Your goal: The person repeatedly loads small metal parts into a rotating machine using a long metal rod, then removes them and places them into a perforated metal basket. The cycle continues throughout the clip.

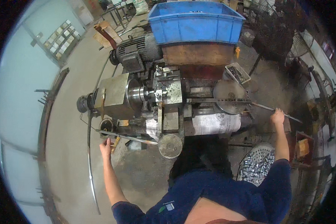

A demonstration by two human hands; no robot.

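My right hand [277,116] is closed around a long metal lever rod [264,106], which slants out from a perforated bar [222,100] on the lathe's right side. My left hand [106,146] is at the left front of the lathe, just below the end of another metal lever [132,137]. Its fingers look curled; whatever they may hold is too small to make out. Beside it is a yellow-handled tool [116,143]. The lathe's shiny chuck [138,94] faces a tool post [159,94] on the cross slide. A round disc [170,146] sits at the near lever's end.
Behind the lathe stand a large blue bin [196,28] and an electric motor [136,53]. A perforated basin [264,150] of small metal parts lies at my lower right. A white tray [242,72] is beyond the round plate [229,91]. A long rod [92,179] extends at left.
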